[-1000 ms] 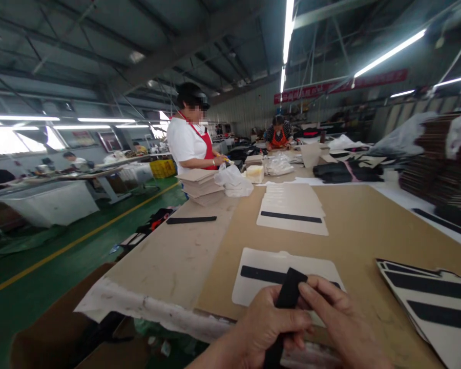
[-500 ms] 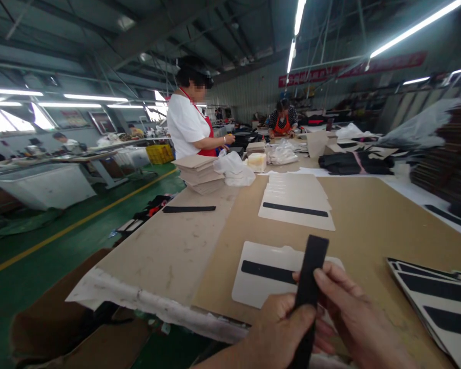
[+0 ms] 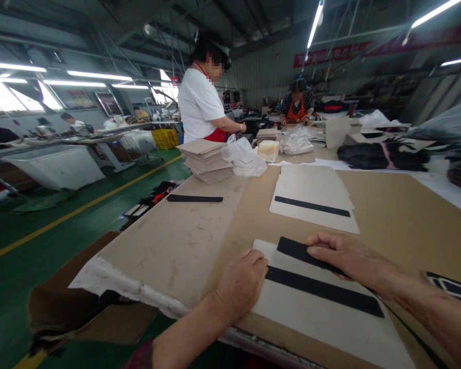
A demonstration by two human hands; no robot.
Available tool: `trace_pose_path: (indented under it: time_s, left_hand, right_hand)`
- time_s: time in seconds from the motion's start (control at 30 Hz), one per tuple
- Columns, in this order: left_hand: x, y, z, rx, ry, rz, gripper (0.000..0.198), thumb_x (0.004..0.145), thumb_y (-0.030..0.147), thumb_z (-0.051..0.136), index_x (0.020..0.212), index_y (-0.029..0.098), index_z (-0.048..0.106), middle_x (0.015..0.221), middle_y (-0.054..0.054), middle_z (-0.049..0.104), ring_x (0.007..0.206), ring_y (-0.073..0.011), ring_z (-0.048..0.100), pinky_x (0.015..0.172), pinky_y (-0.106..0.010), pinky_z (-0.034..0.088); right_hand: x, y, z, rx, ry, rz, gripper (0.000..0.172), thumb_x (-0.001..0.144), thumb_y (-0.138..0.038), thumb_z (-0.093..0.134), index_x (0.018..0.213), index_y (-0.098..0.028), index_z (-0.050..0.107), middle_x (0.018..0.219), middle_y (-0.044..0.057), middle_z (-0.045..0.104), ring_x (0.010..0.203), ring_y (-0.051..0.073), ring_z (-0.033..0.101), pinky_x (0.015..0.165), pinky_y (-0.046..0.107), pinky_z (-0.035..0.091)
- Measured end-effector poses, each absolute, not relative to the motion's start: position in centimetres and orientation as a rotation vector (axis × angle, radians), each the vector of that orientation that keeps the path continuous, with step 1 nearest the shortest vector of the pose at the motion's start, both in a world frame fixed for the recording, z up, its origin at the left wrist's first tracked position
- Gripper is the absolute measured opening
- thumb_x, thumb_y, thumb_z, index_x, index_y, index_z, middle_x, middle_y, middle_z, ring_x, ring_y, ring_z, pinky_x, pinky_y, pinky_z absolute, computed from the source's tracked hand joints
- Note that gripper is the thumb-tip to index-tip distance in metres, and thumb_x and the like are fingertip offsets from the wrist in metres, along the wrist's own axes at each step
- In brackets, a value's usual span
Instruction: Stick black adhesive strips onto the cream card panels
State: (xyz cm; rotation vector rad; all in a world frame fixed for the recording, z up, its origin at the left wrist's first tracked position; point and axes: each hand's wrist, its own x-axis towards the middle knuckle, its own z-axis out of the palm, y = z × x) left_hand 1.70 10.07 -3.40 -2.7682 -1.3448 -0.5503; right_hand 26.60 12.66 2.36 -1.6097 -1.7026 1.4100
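Note:
A light grey sheet of card point(image 3: 322, 328) lies before me, with a black strip point(image 3: 326, 291) running across it. My left hand point(image 3: 241, 281) is closed at the sheet's left edge, fingers curled beside the strip's left end. My right hand point(image 3: 334, 251) pinches a second black strip point(image 3: 292, 248) between thumb and fingers. That strip lies along the far part of the sheet, above the first one. My right fingers cover part of its right portion, and I cannot tell whether it is pressed flat.
Beyond are overlapping light sheets point(image 3: 311, 184) with a black strip point(image 3: 311, 206) across the front one. Another strip point(image 3: 195, 198) lies at left, near stacked boards point(image 3: 207, 159) and a plastic bag point(image 3: 244, 156). Striped pieces point(image 3: 451, 287) lie at right. Two people work beyond.
The black strip held upright in both hands is now laid over the sheet in my right hand. My left hand has let it go and moved to the sheet's left edge. The view has shifted.

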Motion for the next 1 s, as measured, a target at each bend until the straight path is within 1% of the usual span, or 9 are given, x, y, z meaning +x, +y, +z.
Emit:
trace_pose_path:
  time_s: [0.17,0.3,0.43,0.53,0.6,0.7,0.77,0.87,1.0]
  left_hand:
    - [1.6,10.1,-4.2,-2.707,-1.282,-0.543,0.015,0.094,0.014,0.051,0.092,0.015,0.065,0.090,-0.006,0.065,0.088,-0.0205,0.058,0.084,-0.036,0.053]
    - [1.4,10.2,-4.7,-2.641,-1.182,-0.543,0.014,0.093,0.012,0.051,0.090,0.015,0.064,0.089,-0.006,0.065,0.084,-0.0206,0.058,0.078,-0.036,0.053]
    - [1.4,10.2,-5.2,-2.642,-1.257,-0.556,0.013,0.094,0.015,0.051,0.093,0.017,0.063,0.090,-0.005,0.064,0.084,-0.0210,0.059,0.079,-0.037,0.053]
    - [1.6,10.1,-5.3,-2.662,-1.448,-0.534,0.015,0.095,0.018,0.049,0.101,0.017,0.062,0.098,-0.006,0.064,0.091,-0.0226,0.060,0.082,-0.039,0.053]
    - [1.6,10.1,-5.5,-2.648,-1.539,-0.511,0.025,0.096,0.021,0.048,0.117,0.015,0.059,0.114,-0.009,0.064,0.101,-0.0247,0.059,0.088,-0.040,0.052]
    - [1.7,10.2,-5.8,-2.623,-1.516,-0.464,0.042,0.098,0.026,0.044,0.136,0.011,0.048,0.138,-0.014,0.056,0.115,-0.0284,0.056,0.095,-0.042,0.049]
    - [1.6,10.4,-6.0,-2.637,-1.465,-0.400,0.042,0.100,0.027,0.039,0.136,0.008,0.050,0.142,-0.015,0.053,0.118,-0.0291,0.055,0.097,-0.043,0.048]
    - [1.6,10.5,-5.9,-2.670,-1.403,-0.314,0.040,0.101,0.025,0.036,0.129,0.006,0.056,0.140,-0.016,0.056,0.119,-0.0287,0.054,0.097,-0.043,0.047]
    - [1.7,10.5,-5.6,-2.620,-1.424,-0.287,0.041,0.100,0.029,0.040,0.129,0.006,0.058,0.138,-0.015,0.058,0.108,-0.0284,0.057,0.091,-0.041,0.049]
  right_hand:
    - [23.5,16.0,0.3,-1.639,-1.970,1.300,0.013,0.087,-0.033,0.054,0.090,-0.023,0.061,0.066,-0.004,0.051,0.055,0.010,0.043,0.046,0.020,0.033]
    - [22.0,17.4,-0.8,-1.622,-2.129,1.193,0.013,0.087,-0.028,0.052,0.089,-0.020,0.063,0.069,-0.002,0.055,0.060,0.012,0.049,0.051,0.022,0.035]
    - [21.5,18.1,-1.5,-1.630,-2.195,1.125,0.014,0.087,-0.028,0.052,0.088,-0.019,0.063,0.070,-0.001,0.058,0.061,0.013,0.050,0.055,0.026,0.035]
    - [21.4,18.3,-1.8,-1.563,-2.252,1.067,0.013,0.085,-0.028,0.053,0.082,-0.020,0.062,0.069,-0.001,0.059,0.064,0.014,0.050,0.058,0.028,0.035]
    - [21.3,18.5,-2.0,-1.526,-2.263,1.049,0.013,0.085,-0.028,0.052,0.080,-0.020,0.062,0.068,-0.001,0.059,0.064,0.015,0.050,0.059,0.028,0.035]
    - [21.2,18.7,-2.3,-1.521,-2.262,1.052,0.013,0.084,-0.028,0.052,0.081,-0.021,0.063,0.066,-0.001,0.059,0.062,0.015,0.050,0.058,0.028,0.034]
    - [21.2,18.8,-2.4,-1.517,-2.278,1.038,0.014,0.084,-0.030,0.053,0.081,-0.021,0.064,0.065,-0.001,0.060,0.062,0.015,0.050,0.058,0.028,0.034]
    - [21.2,18.8,-2.4,-1.508,-2.306,1.007,0.016,0.084,-0.030,0.053,0.082,-0.021,0.065,0.066,-0.001,0.060,0.062,0.015,0.050,0.060,0.029,0.034]
    - [21.2,18.8,-2.6,-1.506,-2.326,0.988,0.014,0.084,-0.029,0.054,0.082,-0.021,0.065,0.069,0.000,0.063,0.064,0.015,0.052,0.060,0.029,0.035]
